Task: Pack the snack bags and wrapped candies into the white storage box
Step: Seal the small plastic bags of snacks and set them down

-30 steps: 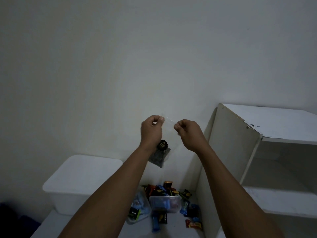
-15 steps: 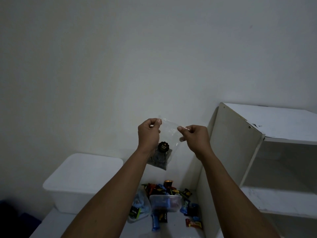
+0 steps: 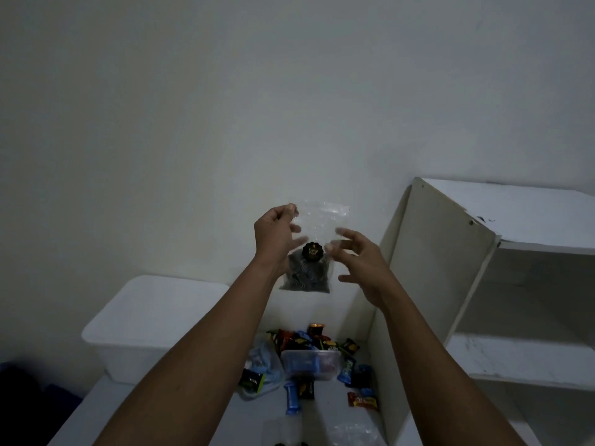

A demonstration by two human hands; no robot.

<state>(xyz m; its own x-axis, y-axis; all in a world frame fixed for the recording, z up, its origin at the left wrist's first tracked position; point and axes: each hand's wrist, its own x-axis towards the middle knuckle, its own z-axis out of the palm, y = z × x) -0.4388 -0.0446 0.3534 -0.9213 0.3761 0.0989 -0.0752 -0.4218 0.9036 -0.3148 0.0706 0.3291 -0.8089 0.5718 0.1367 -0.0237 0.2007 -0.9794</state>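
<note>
I hold up a clear snack bag [image 3: 314,249] with dark contents and a black round label, in front of the wall. My left hand [image 3: 277,236] pinches its top left corner. My right hand [image 3: 357,259] is beside the bag's right edge with its fingers spread, and its fingertips are blurred near the plastic. The white storage box [image 3: 141,320], lid on, stands at the lower left on the white surface. A pile of wrapped candies [image 3: 309,342] lies below my hands around a small clear tub [image 3: 310,363].
A white shelf unit [image 3: 450,284] stands at the right, its side panel close to my right arm. A clear bag with blue items [image 3: 264,365] lies left of the tub. More clear plastic [image 3: 347,432] lies at the bottom. Something dark [image 3: 29,394] sits at the lower left.
My right hand has let go of the bag's top edge, dropped lower and spread its fingers. The bag now hangs flat from my left hand.
</note>
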